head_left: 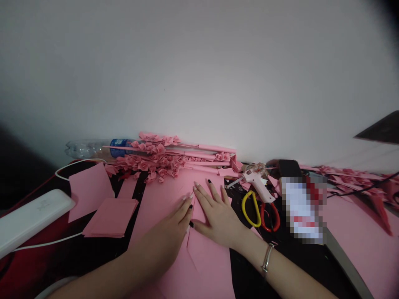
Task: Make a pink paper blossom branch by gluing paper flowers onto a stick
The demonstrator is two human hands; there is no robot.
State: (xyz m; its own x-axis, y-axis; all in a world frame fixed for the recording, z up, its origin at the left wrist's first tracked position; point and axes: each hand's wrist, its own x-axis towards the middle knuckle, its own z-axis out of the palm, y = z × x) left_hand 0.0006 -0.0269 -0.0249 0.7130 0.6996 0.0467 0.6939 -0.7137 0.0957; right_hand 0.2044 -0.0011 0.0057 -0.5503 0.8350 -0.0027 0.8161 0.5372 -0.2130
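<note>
Both my hands press down on a large pink paper sheet (162, 195) lying on the dark table. My left hand (174, 226) comes in from the lower left, fingers together and flat, tips on a small folded piece of the pink paper (198, 209). My right hand (215, 211) lies flat beside it, fingers spread and stretched forward over the same piece. A silver bracelet (267, 257) sits on my right wrist. Neither hand grips anything.
A stack of pink paper squares (109, 218) and a loose sheet (89, 189) lie left. Pink paper roses on stems (168, 160) and a plastic bottle (93, 148) line the wall. A glue gun (258, 182), yellow-and-red scissors (260, 211), a white device (28, 218) with cable.
</note>
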